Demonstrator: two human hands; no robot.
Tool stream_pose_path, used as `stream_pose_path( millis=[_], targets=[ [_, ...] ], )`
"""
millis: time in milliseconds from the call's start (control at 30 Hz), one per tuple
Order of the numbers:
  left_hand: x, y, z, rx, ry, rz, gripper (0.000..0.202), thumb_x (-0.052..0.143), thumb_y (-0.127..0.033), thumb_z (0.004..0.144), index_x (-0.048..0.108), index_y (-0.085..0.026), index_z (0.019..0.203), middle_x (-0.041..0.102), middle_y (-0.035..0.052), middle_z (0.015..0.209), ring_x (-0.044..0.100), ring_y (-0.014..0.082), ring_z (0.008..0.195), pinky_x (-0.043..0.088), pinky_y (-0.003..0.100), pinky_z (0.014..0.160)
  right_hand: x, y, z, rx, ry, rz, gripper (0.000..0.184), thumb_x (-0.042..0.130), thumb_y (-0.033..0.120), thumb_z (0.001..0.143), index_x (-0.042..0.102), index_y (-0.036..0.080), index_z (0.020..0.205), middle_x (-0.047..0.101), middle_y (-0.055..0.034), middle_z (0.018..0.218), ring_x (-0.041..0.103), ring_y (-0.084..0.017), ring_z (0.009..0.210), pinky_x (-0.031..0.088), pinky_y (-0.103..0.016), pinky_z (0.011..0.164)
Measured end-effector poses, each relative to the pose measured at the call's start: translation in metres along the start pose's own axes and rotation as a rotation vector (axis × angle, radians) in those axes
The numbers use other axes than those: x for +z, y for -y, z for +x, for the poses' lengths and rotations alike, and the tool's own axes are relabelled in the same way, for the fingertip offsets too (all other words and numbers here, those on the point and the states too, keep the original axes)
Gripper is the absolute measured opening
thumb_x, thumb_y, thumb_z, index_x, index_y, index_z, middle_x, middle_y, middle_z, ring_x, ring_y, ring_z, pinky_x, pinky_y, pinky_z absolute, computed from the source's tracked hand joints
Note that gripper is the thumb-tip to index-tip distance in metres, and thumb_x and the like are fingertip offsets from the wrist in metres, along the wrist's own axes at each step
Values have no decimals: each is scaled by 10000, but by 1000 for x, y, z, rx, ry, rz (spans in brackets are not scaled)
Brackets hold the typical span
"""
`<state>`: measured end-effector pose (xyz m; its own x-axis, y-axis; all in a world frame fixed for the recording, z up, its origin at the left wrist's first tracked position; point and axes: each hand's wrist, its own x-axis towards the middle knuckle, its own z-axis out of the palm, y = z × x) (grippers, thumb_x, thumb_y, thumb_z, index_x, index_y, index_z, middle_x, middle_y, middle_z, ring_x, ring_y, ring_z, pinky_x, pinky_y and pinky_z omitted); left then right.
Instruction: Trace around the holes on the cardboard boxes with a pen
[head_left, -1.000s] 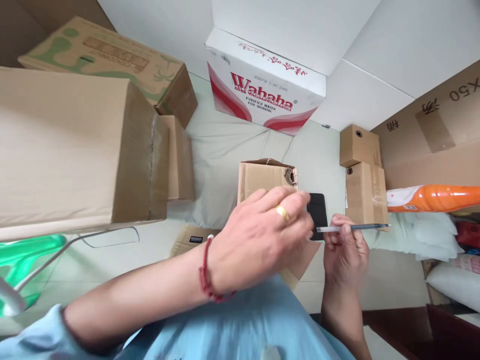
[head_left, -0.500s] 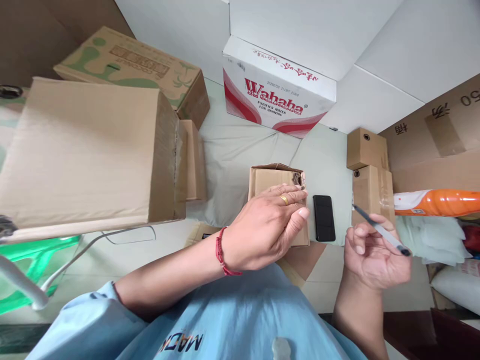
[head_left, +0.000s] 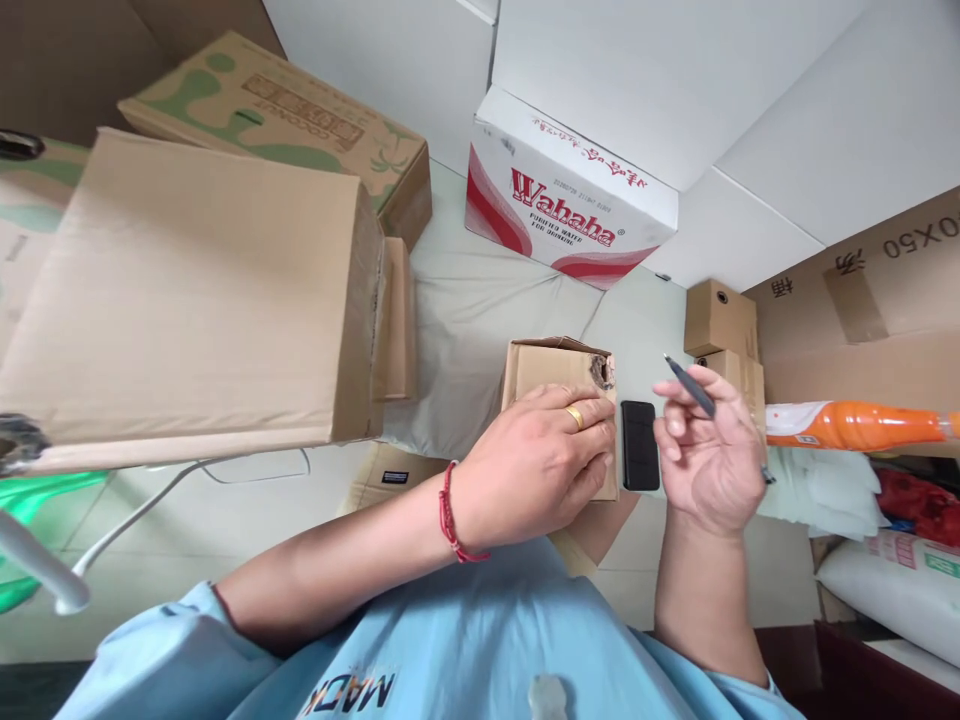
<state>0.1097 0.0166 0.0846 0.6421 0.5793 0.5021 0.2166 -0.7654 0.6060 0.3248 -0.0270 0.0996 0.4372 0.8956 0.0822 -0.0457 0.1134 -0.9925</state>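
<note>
A small cardboard box (head_left: 551, 368) with a torn, dark-edged hole at its far right corner stands in front of me. My left hand (head_left: 544, 455) lies flat on its top, fingers stretched to the right, covering much of the near part. A gold ring and a red braided bracelet are on that hand and wrist. To the right, my right hand (head_left: 712, 455) is raised palm up and closed around a dark pen (head_left: 688, 385), its tip pointing up and left. Between the box and my right hand lies a black phone (head_left: 640, 445).
A large plain carton (head_left: 210, 290) fills the left, with a coconut carton (head_left: 300, 130) behind it. A white and red Wahaha carton (head_left: 562, 200) stands at the back. On the right are small boxes (head_left: 720, 315), an orange bottle (head_left: 862, 425) and a big carton (head_left: 847, 300).
My right hand has moved left and up, and the pen has turned in it to point more upward. My left hand's fingers have drawn back slightly from the hole. The view has shifted slightly.
</note>
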Motion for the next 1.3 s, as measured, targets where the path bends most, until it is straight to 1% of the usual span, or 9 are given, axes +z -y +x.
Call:
stream_pose_path(
  millis=[67, 200, 333, 400, 533, 733, 833, 967, 1300],
  targets=[
    [0, 0, -2, 2, 1, 19, 297, 501, -212, 1091, 783, -125, 1123, 792, 114, 1340, 713, 276, 1247, 586, 442, 1082, 10, 2, 4, -18, 38, -50, 253, 828, 364, 854, 738, 209, 1033, 743, -32, 840, 509, -94, 568, 322, -197, 432],
    [-3, 2, -1, 8, 45, 55, 289, 503, -225, 1091, 771, -136, 1151, 774, 98, 1374, 689, 290, 1263, 576, 454, 1064, 27, -4, 8, -52, 31, -49, 175, 831, 281, 848, 690, 214, 929, 519, 80, 591, 424, -70, 490, 288, -184, 447],
    [-6, 1, -1, 5, 104, 118, 287, 487, -225, 1095, 749, -151, 1183, 753, 94, 1414, 677, 290, 1279, 565, 451, 1043, 43, -16, 12, -31, 16, -95, 185, 762, 342, 912, 681, 207, 1009, 630, 47, 656, 409, -68, 470, 256, -186, 422],
    [-4, -1, -1, 2, 106, 143, 277, 491, -223, 1094, 739, -151, 1193, 743, 96, 1432, 674, 285, 1296, 559, 444, 1046, 49, -21, 15, -69, -27, -118, 172, 717, 373, 948, 659, 210, 948, 592, 61, 621, 400, -69, 453, 261, -191, 419],
    [6, -5, 0, 6, 56, 143, 276, 500, -236, 1097, 740, -136, 1192, 758, 103, 1400, 678, 282, 1313, 555, 444, 1071, 58, -21, 18, -236, -102, -249, 344, 631, 459, 1032, 593, 220, 787, 487, 72, 603, 426, -69, 440, 303, -222, 435],
    [15, -3, 5, 2, 54, 90, 271, 542, -250, 1082, 758, -119, 1181, 782, 120, 1340, 690, 302, 1295, 565, 467, 1074, 64, -19, 13, -435, -211, -568, 466, 542, 550, 1097, 611, 224, 772, 478, 57, 584, 445, -96, 463, 365, -274, 485],
    [13, -2, 7, 4, 63, 80, 266, 559, -240, 1070, 764, -113, 1182, 779, 123, 1355, 695, 308, 1279, 574, 475, 1055, 64, -21, 12, -396, -231, -568, 478, 527, 569, 1102, 604, 230, 775, 465, 58, 583, 439, -101, 464, 362, -280, 486],
    [13, -4, 8, -3, 51, 75, 276, 549, -237, 1070, 773, -104, 1163, 795, 130, 1320, 708, 305, 1247, 584, 473, 1037, 65, -21, 13, -322, -176, -524, 437, 568, 549, 1094, 620, 230, 801, 491, 61, 582, 461, -99, 479, 366, -270, 496],
    [15, -3, 8, 4, 3, 70, 253, 574, -237, 1057, 787, -106, 1096, 809, 126, 1249, 710, 298, 1206, 564, 455, 1033, 67, -17, 12, -285, -162, -577, 419, 606, 551, 1077, 634, 225, 816, 511, 73, 551, 485, -99, 484, 398, -249, 513]
  ],
)
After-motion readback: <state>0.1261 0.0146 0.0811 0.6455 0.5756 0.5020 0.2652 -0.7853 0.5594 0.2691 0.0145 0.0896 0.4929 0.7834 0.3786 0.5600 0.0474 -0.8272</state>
